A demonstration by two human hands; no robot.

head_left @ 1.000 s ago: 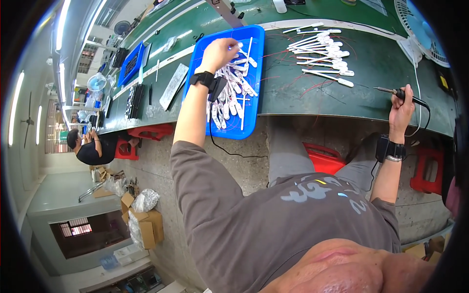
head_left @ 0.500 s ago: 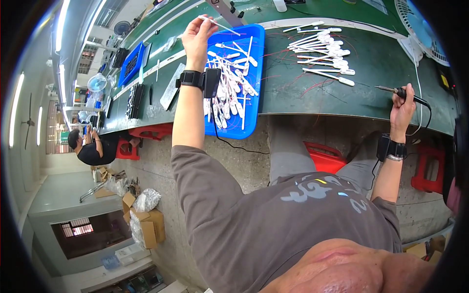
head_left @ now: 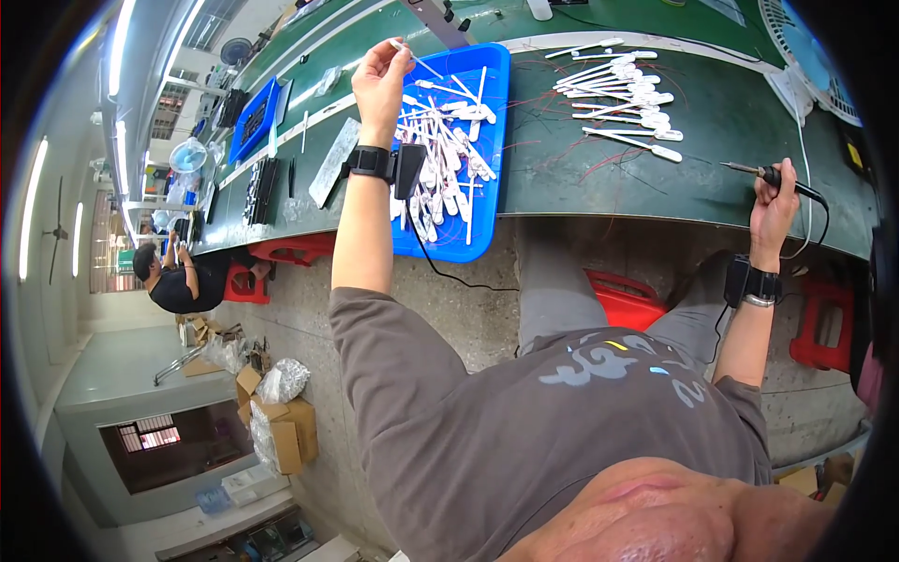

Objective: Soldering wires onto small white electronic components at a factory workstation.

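Left hand [head_left: 379, 82]: reaching out at full arm's length over the shallow blue plastic tray [head_left: 487, 197], fingers pinching one thin white plastic stick [head_left: 415, 59] and lifting it clear above the tray's heap; a black wrist strap with a small black box [head_left: 384, 165] is sitting on the forearm just behind the hand, a dark cable trailing down from it. Loose pile of white plastic sticks with flattened ends [head_left: 440, 159]: lying crisscrossed inside the tray, which is resting at the near edge of the green tabletop [head_left: 712, 159]. Right hand [head_left: 773, 201]: raised at the tabletop's near edge, elbow bent, fist clenching the black handle of a slim soldering iron [head_left: 768, 174], its metal tip pointing left over the green surface; a black band is circling the wrist below. Second group of white sticks [head_left: 623, 89]: lying in rough rows on the tabletop, between the tray and the soldering iron, with thin red wires [head_left: 562, 150] straggling beside them.
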